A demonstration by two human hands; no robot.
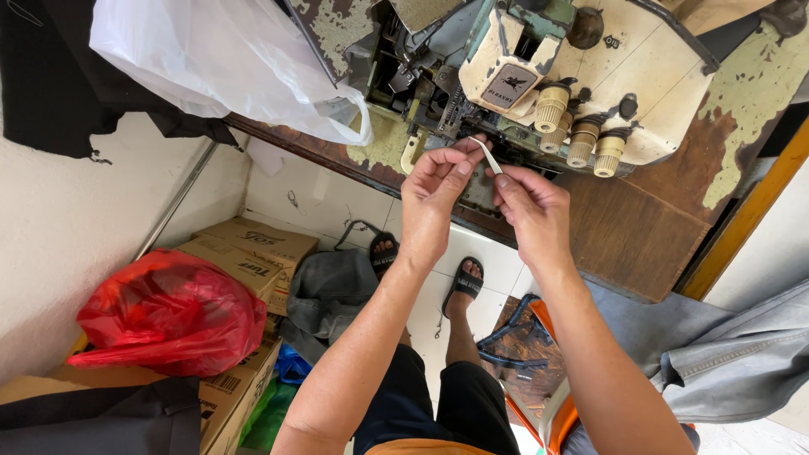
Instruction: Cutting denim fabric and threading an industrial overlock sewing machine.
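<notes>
White strip (487, 157), narrow and slightly curved, sits pinched between both hands just below the sewing machine (539, 76), near the picture's centre at about 12 o'clock from the person's knees. Left hand (434, 198) grasps the strip's upper end between thumb and forefinger, its other fingers curled in, its fingertips right at the machine's dark needle area. Right hand (535, 211) holds the lower end between thumb and forefinger at 3 o'clock from the left hand, the two hands almost touching.

The machine is cream with chipped paint and four ribbed tan knobs (581, 139) at 1 o'clock from the hands. It stands on a worn brown table (632, 236). A white plastic bag (227, 59) hangs over the table's edge at 10 o'clock. At 8 o'clock a red bag (168, 316) rests on cardboard boxes (253, 253). Grey denim (742, 354) lies at 4 o'clock. Below the hands, two feet in black sandals (466, 282) stand on a white tiled floor (497, 261).
</notes>
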